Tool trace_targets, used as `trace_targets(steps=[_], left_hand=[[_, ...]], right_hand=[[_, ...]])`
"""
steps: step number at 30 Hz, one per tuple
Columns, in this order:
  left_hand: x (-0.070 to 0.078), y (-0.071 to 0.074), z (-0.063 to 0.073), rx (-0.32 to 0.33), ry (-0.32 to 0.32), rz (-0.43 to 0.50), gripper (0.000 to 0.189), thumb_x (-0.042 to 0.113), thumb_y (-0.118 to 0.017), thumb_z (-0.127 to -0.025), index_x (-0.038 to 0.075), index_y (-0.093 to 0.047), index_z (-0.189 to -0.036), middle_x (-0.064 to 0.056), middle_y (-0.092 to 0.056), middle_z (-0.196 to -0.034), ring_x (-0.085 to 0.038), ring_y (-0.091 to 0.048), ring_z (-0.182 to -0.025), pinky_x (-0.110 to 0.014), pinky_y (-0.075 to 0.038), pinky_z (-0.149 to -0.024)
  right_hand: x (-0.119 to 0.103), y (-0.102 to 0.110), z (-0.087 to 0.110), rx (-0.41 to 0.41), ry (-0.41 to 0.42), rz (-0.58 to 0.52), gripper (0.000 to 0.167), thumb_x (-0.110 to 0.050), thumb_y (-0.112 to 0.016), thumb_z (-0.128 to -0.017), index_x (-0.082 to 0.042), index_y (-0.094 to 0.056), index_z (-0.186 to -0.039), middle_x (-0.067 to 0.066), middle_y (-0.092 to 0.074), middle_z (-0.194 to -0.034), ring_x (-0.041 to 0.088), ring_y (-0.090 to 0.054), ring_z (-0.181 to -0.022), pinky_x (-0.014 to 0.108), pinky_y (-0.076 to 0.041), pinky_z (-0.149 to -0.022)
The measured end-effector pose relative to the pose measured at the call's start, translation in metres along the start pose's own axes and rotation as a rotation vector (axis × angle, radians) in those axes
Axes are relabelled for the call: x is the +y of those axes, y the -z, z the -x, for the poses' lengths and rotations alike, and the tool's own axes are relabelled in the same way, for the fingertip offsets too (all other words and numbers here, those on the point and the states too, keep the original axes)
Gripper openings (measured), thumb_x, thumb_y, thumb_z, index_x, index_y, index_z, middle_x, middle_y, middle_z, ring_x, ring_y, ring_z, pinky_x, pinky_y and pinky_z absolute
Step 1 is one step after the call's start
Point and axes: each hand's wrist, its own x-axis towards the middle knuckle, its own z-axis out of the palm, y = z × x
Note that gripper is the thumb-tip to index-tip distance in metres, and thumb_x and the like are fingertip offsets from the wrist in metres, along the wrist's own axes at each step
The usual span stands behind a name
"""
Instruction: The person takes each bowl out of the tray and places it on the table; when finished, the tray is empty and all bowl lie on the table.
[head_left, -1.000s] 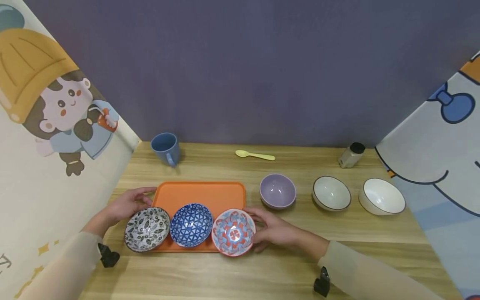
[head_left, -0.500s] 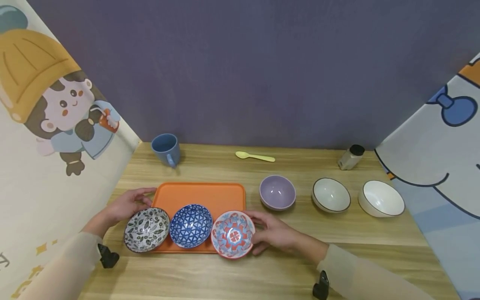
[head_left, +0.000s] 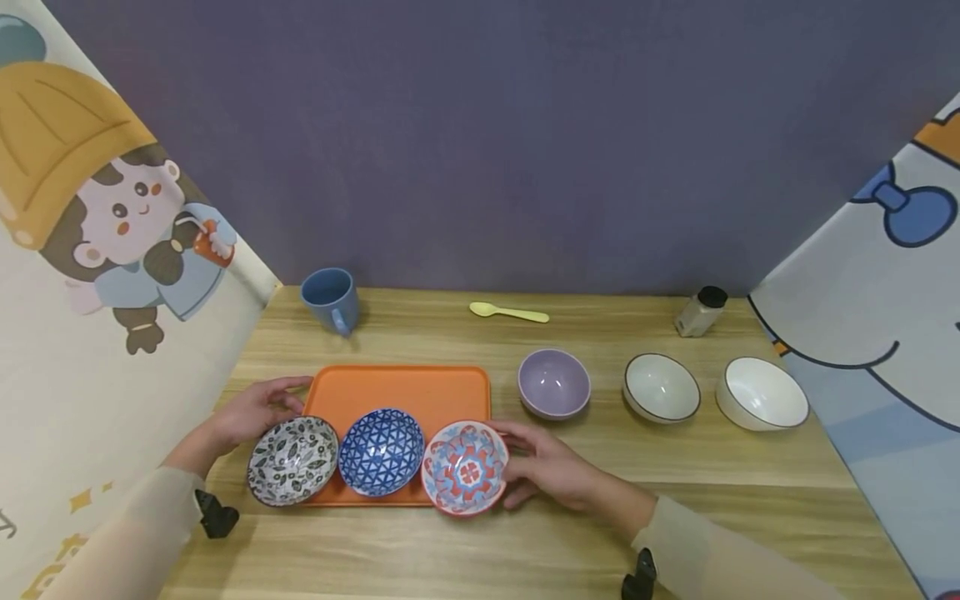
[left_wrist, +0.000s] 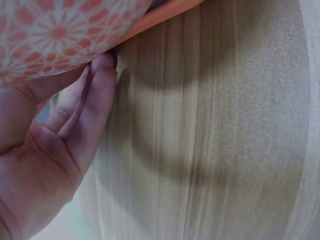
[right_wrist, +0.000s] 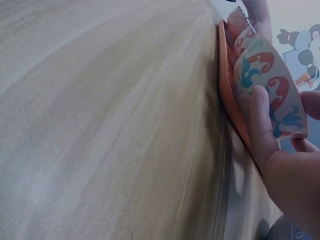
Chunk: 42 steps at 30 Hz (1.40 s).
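Note:
In the head view three patterned bowls stand in a row along the near side of an orange tray (head_left: 397, 379). My left hand (head_left: 251, 410) lies beside the floral bowl (head_left: 293, 461), fingers loosely extended by the tray's left edge. The left wrist view shows its fingertips right under the bowl's red-patterned outer wall (left_wrist: 55, 32), at the tray's edge. A blue triangle-patterned bowl (head_left: 382, 452) sits in the middle. On the right, my right hand (head_left: 558, 467) holds the red-and-blue bowl (head_left: 465, 468) by its side, one finger along its outer wall in the right wrist view.
Right of the tray stand a purple bowl (head_left: 554, 384), a pale bowl with a dark rim (head_left: 662, 388) and a white bowl (head_left: 763, 394). Farther back are a blue mug (head_left: 331, 299), a yellow spoon (head_left: 510, 312) and a black-capped jar (head_left: 702, 312). Walls enclose the table's back and sides.
The red-and-blue bowl has shifted and tipped very slightly toward the near side under my right hand. My left hand, the tray and the other bowls stay in place.

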Motion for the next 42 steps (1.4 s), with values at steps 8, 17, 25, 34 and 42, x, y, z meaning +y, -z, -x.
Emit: trace_targets(steps=[8,17,25,34,42], left_hand=[[0.001,0.0,0.001,0.002,-0.006,0.01,0.061,-0.002,-0.06,-0.097,-0.001,-0.041,-0.154,-0.014,-0.07,-0.109,-0.024,-0.062,-0.099,-0.027,-0.052,-0.074],[-0.002,0.0,-0.002,-0.007,0.001,0.044,0.063,-0.003,-0.06,-0.096,-0.001,-0.039,-0.155,-0.015,-0.069,-0.109,-0.024,-0.063,-0.098,-0.028,-0.053,-0.075],[-0.002,0.0,-0.001,-0.005,-0.002,0.025,0.062,-0.002,-0.061,-0.096,-0.001,-0.04,-0.155,-0.015,-0.069,-0.109,-0.023,-0.062,-0.098,-0.027,-0.053,-0.075],[-0.002,-0.001,0.0,-0.006,-0.006,0.021,0.063,-0.002,-0.061,-0.096,-0.003,-0.039,-0.155,-0.015,-0.069,-0.109,-0.025,-0.062,-0.099,-0.027,-0.053,-0.074],[-0.003,0.0,0.0,-0.016,-0.016,0.046,0.063,-0.003,-0.062,-0.095,-0.004,-0.038,-0.154,-0.015,-0.069,-0.108,-0.025,-0.062,-0.098,-0.027,-0.053,-0.074]], right_hand=[[-0.009,0.004,0.002,0.042,0.041,-0.007,0.078,0.005,-0.063,-0.084,-0.009,-0.039,-0.157,0.026,-0.047,-0.149,0.029,-0.07,-0.088,0.043,-0.062,-0.069],[-0.042,0.008,0.015,0.085,0.125,-0.013,0.079,0.005,-0.06,-0.085,-0.007,-0.034,-0.159,0.031,-0.042,-0.152,0.032,-0.071,-0.094,0.049,-0.062,-0.074],[-0.069,0.025,0.04,0.141,0.195,0.008,0.073,0.005,-0.057,-0.093,-0.007,-0.031,-0.161,0.036,-0.036,-0.152,0.033,-0.07,-0.102,0.064,-0.055,-0.082],[-0.084,0.06,0.08,0.286,0.19,0.074,0.068,0.004,-0.056,-0.095,-0.007,-0.034,-0.159,0.027,-0.051,-0.141,0.035,-0.071,-0.104,0.06,-0.057,-0.083],[-0.079,0.101,0.127,0.344,0.235,0.058,0.064,0.006,-0.05,-0.098,-0.01,-0.033,-0.159,0.009,-0.065,-0.126,0.028,-0.074,-0.098,0.052,-0.06,-0.081]])
